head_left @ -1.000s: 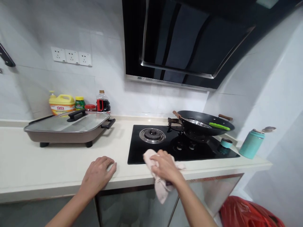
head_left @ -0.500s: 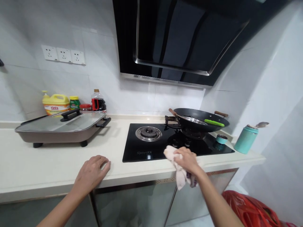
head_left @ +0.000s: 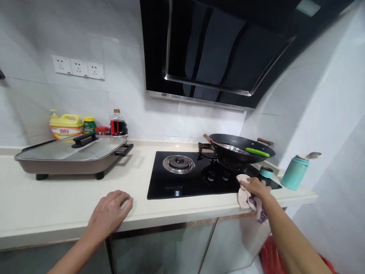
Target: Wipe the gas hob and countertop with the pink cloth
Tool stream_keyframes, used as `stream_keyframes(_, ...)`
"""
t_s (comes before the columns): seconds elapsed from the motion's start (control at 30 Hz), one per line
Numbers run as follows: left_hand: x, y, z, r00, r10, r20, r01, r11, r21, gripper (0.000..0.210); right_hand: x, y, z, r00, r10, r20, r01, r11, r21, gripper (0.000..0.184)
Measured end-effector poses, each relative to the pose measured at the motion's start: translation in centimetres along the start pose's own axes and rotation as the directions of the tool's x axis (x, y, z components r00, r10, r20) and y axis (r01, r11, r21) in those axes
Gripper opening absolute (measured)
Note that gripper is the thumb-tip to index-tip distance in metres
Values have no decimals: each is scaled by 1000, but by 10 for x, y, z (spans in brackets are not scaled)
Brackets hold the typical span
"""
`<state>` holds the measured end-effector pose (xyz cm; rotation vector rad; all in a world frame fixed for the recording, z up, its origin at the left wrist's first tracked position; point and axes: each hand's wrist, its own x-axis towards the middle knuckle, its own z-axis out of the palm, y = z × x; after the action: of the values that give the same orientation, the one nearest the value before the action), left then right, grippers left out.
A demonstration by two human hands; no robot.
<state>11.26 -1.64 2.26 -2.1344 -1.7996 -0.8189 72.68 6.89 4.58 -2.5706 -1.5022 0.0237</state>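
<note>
The right hand (head_left: 257, 188) grips a pink cloth (head_left: 244, 197), bunched under its fingers at the front edge of the black stove (head_left: 191, 184). The left hand (head_left: 110, 210), well apart from the cloth, rests loosely on the bench (head_left: 62, 201), fingers bent.

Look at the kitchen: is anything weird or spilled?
Yes, a little: a small teal cup or lid sits on the stove near the wok, an odd spot for one. Something spoon-like also pokes out at the teal flask's top. I can't see any spills.
</note>
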Motion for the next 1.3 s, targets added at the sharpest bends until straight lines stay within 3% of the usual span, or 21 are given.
stream_keyframes(0.17,1,-1,2,1000,5,1,-5,1000,23,40,18,-26,-4,994,-89,60,93,994,-51,55)
stream_keyframes(0.3,1,-1,2,1000,-3,-8,3,1000,25,40,15,-50,-7,987,-152,56,157,984,-86,48)
stream_keyframes(0.5,-1,1,1,999,-2,-34,2,1000,-5,38,-46,-64,-3,953,-301,-21,295,945,-142,43)
stream_keyframes(0.67,0,1,2,999,10,-31,-11,1000,-4,37,-86,-74,1,912,-410,-7,409,911,-56,40)
stream_keyframes(0.83,-2,2,1,1000,1,-22,-1,1000,8,36,-65,-105,-15,960,-257,-108,262,965,30,55)
stream_keyframes(1.0,-3,-1,3,999,30,-33,-30,1000,9,35,-38,-143,-20,947,-241,-212,251,968,20,51)
stream_keyframes(1.17,-4,-2,5,999,40,-33,-39,999,25,36,-19,-151,-13,923,-383,-46,384,924,7,49)
stream_keyframes(1.3,-4,-1,4,999,36,-35,-35,999,25,35,-20,-142,-11,875,-481,47,481,877,5,65)
